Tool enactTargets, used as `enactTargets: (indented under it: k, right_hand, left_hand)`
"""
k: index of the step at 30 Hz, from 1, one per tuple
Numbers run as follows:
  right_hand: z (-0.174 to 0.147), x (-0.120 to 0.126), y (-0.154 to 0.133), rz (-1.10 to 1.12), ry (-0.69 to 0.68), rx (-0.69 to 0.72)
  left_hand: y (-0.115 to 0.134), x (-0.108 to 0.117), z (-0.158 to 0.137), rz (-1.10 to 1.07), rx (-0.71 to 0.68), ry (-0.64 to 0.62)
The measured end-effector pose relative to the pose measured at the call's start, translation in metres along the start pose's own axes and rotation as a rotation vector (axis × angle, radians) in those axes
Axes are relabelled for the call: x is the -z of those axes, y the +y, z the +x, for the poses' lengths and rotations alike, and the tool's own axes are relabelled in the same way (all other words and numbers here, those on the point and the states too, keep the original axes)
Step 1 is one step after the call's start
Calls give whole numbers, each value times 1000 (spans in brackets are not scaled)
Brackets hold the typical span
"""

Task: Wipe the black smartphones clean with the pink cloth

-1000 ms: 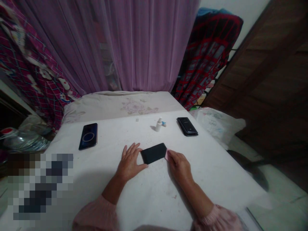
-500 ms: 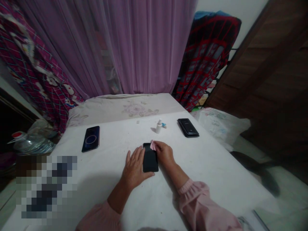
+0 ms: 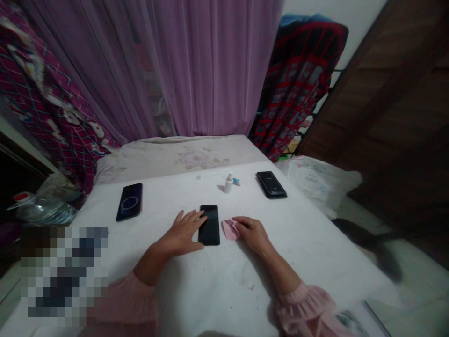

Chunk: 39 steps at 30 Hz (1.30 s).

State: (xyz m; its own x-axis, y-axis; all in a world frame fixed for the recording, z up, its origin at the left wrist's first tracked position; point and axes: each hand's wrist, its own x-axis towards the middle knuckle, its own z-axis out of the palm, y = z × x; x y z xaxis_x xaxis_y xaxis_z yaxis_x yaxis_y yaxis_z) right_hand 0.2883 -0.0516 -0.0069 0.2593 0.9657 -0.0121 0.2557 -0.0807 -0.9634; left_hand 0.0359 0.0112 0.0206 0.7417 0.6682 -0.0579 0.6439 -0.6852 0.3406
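A black smartphone lies flat on the white-covered table, its dark screen facing up. My left hand rests at its left edge with fingers spread, fingertips touching the upper left side and thumb near the lower corner. To the right of the phone, my right hand pinches a small pink cloth, which hangs just off the phone's right edge. Beyond the phone stands a small white spray bottle, with a little blue and white item beside it.
Another phone with a ring on its screen lies at the left. Dark stacked phones are at the right edge. A small pale square sits farther back. A large water bottle stands off the table's left side.
My right hand has drawn the pink cloth off the phone's top, toward me and to the right. My left hand has shifted left, its fingers still at the phone.
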Motion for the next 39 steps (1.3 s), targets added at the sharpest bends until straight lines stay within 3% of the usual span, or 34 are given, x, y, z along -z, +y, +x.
enactTargets:
  k: [4,7,10,13,16,21,23,26,31,35,39]
  right_hand:
    - [1,1,6,124,37,-40]
    - [2,4,10,58,82,3]
    - [1,8,10,-159,161,155]
    - [-4,9,4,-400,127,366]
    - [-12,7,-4,-566,41,488]
    - [-12,5,-1,-689,54,483]
    - [-5,7,5,-704,58,465]
    - [8,14,14,-659,77,412]
    - [15,26,15,-356,270,245]
    - [20,18,-3,-181,288,272]
    - [28,-1,-17,-373,129,381]
  left_hand:
    - [-8,20,16,26,-77,-64]
    - [-2,25,36,113,-117,-82]
    - [5,22,54,226,-188,13]
    - [7,22,67,304,-267,31]
    - [2,33,68,340,-205,-1]
    - [-6,50,45,214,-3,-37]
    - [-4,40,31,135,37,1]
    - [4,4,14,72,120,185]
    - [8,-52,-4,125,250,520]
    - [0,-60,-9,151,223,559]
    - [-2,-58,-9,134,211,563]
